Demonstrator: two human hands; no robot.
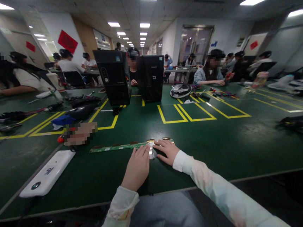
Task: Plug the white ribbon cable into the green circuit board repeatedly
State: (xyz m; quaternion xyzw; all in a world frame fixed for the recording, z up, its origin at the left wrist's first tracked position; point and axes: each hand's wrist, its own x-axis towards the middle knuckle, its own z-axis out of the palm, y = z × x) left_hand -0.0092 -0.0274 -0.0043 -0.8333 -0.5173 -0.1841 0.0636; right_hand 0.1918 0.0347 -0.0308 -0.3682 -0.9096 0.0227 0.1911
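Observation:
A long, narrow green circuit board [120, 147] lies crosswise on the table in front of me, with several dark and gold-coloured tabs along its far edge. Near its right end, a small pale, shiny piece [151, 152] sits between my two hands. My left hand [138, 167] rests at the near edge of the board, fingertips laid against the left side of the shiny piece, thumb hidden. Over the board's right part, my right hand [168, 151] lies with fingers stretched and apart, its fingertips touching the piece's right side. My fingers partly cover the board.
A white power bank [48, 173] lies at left, near a blurred-out object [80, 134] and a blue item [63, 120]. Two black computer towers [152, 78] stand across the green table [223, 149]. Yellow tape marks the surface. Dark cables [300, 121] lie at right; other people sit beyond.

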